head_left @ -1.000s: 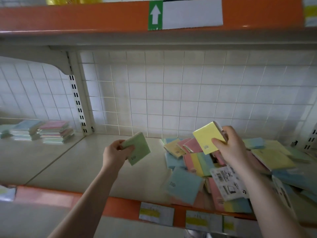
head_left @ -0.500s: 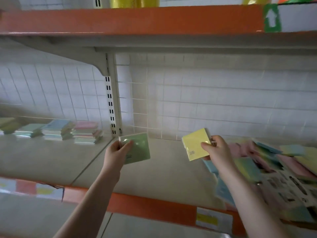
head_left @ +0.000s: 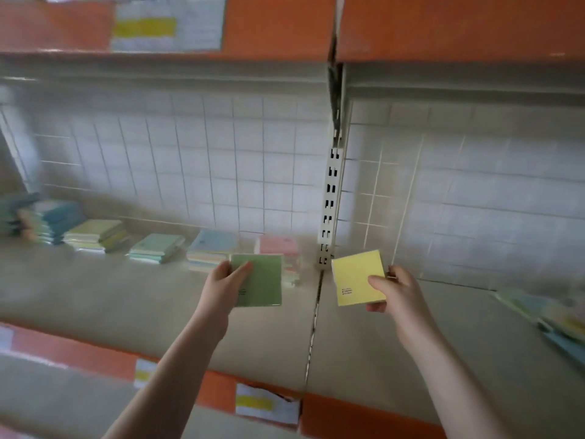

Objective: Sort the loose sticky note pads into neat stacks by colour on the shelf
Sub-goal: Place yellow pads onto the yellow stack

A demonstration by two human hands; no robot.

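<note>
My left hand (head_left: 225, 283) grips a green sticky note pad (head_left: 261, 280) by its left edge, held above the beige shelf (head_left: 126, 299). My right hand (head_left: 391, 289) pinches a yellow pad (head_left: 356, 277) by its right side, just right of the shelf seam. Along the back of the left bay stand sorted stacks: pink (head_left: 278, 245) right behind the green pad, light blue (head_left: 212, 245), mint green (head_left: 158, 247), yellow-green (head_left: 95, 234) and a mixed blue pile (head_left: 41, 217). A few loose pads (head_left: 550, 315) show blurred at the far right edge.
A slotted white upright (head_left: 330, 198) divides the two bays in front of a white wire-grid back panel (head_left: 190, 160). The orange upper shelf edge (head_left: 443, 23) with price labels overhangs. The orange front lip (head_left: 348, 413) carries paper tags.
The view has swung left: the loose pile has slid almost out of sight to the right and the sorted stacks have come nearer. Both hands have carried their pads leftward toward the stacks.
</note>
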